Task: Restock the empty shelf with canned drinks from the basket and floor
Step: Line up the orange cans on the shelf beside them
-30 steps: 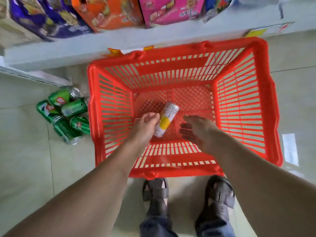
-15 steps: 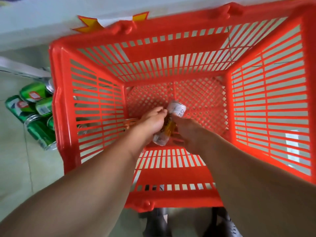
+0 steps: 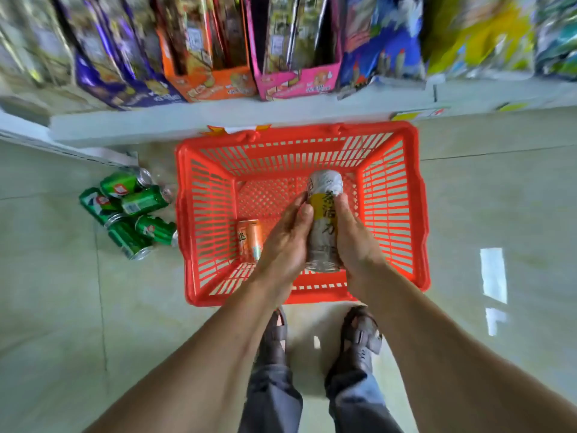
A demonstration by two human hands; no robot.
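A white and yellow can (image 3: 324, 214) is held above the red basket (image 3: 415, 214), gripped from both sides. My left hand (image 3: 285, 242) wraps its left side and my right hand (image 3: 354, 242) wraps its right side. An orange can (image 3: 249, 239) lies on the basket floor at the left, partly hidden by my left hand. Several green cans (image 3: 131, 210) lie in a heap on the floor tiles left of the basket.
A white shelf edge (image 3: 281, 115) runs just behind the basket, stacked with blurred snack boxes and bags (image 3: 218, 51). My feet in dark sandals (image 3: 359, 335) stand right in front of the basket. Pale tiled floor surrounds everything.
The white and yellow can has been lifted off the basket floor in both hands. My head has risen, so the shelf stock and the orange can show now.
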